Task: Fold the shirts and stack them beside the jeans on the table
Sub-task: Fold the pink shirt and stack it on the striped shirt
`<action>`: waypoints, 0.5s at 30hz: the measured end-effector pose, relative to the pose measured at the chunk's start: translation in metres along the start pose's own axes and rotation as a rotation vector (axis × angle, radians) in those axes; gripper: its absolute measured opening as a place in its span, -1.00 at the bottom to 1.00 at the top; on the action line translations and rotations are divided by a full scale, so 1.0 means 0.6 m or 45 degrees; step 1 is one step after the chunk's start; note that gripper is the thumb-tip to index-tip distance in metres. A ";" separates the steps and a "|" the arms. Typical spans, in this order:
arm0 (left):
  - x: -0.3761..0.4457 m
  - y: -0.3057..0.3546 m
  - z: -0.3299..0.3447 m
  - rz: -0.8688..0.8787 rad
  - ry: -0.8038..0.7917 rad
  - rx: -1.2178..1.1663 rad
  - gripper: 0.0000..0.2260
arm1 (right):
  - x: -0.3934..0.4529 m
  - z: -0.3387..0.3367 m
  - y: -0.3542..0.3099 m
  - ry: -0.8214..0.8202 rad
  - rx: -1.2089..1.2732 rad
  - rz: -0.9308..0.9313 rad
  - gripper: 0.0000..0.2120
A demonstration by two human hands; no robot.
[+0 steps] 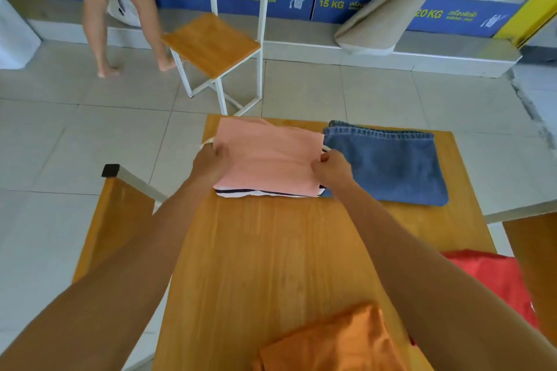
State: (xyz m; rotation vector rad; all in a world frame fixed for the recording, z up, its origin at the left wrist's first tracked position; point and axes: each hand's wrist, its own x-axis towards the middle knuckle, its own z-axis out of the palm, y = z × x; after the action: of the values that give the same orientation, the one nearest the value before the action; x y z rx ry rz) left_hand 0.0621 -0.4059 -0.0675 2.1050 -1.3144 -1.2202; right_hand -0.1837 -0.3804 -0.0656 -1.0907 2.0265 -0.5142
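Laundromat table (271, 250), both hands, left hand (210, 163) and right hand (331, 170), gripping folded pink shirt (268, 156), touching jeans (388, 163) on their left

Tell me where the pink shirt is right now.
Far end of the table, atop a striped shirt, just left of the jeans, held by both hands.

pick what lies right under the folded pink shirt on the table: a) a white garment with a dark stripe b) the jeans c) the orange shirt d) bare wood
a: a white garment with a dark stripe shows along the near edge of the pink shirt, which the left hand and right hand hold at its sides; the jeans lie beside it.
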 end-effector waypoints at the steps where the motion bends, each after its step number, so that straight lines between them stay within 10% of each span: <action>1: 0.007 -0.005 0.003 -0.012 0.006 0.000 -0.54 | 0.005 0.010 0.011 0.011 -0.030 0.000 -0.92; 15: 0.027 -0.012 0.015 0.072 0.139 0.040 -0.63 | 0.009 0.017 -0.001 0.297 0.062 -0.017 -0.83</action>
State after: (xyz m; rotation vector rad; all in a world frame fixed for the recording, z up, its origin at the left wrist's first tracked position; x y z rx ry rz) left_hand 0.0617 -0.4152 -0.0848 2.1092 -1.3428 -1.0527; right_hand -0.1772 -0.3854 -0.0738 -1.0557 2.1957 -0.7226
